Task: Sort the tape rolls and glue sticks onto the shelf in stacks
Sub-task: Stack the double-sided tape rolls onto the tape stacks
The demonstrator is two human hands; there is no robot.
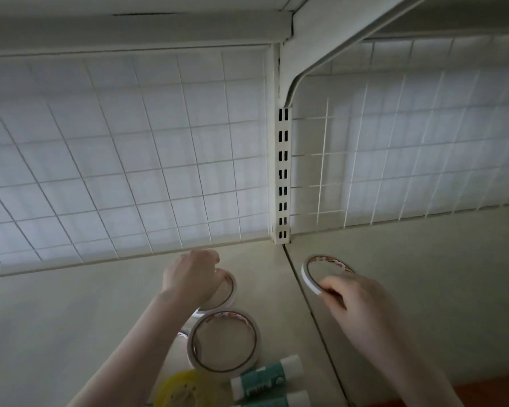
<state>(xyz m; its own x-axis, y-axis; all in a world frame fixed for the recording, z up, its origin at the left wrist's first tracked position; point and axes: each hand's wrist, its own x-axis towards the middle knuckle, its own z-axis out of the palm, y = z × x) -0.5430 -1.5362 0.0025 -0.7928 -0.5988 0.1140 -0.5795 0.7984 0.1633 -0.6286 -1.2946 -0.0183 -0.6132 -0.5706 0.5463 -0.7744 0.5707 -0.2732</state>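
Head view: the camera looks down onto a cream metal shelf (71, 312) backed by a white wire grid panel (124, 160), with a slotted upright post (282, 177) dividing the back into two bays and a seam in the shelf board running forward from its foot.

The left hand (191, 279) reaches in left of the seam, close to the back edge. Its fingers are curled down over the rim of a thin white tape roll (227, 292) lying flat on the shelf; the hand hides much of the roll, and it appears to be gripping it.

The right hand (353, 301) lies right of the seam. Its fingers and thumb pinch the near edge of a narrow white tape roll (309, 274) with a printed inner core; whether the roll lies flat or is tipped up cannot be told.

Nearer the camera, left of the seam, a wider white tape roll (224, 342) lies flat, with the edge of another roll (184, 333) peeking out from behind its left side, just beside the left forearm. In front of it sits a yellow tape roll (185, 389), cut off by the bottom edge. Just right of the yellow one, two glue sticks with teal labels and white caps lie on their sides: the upper glue stick (265, 377) angled up to the right, the lower glue stick (279, 402) partly out of view. A strip of reddish-brown floor (488, 389) shows at the bottom right corner.
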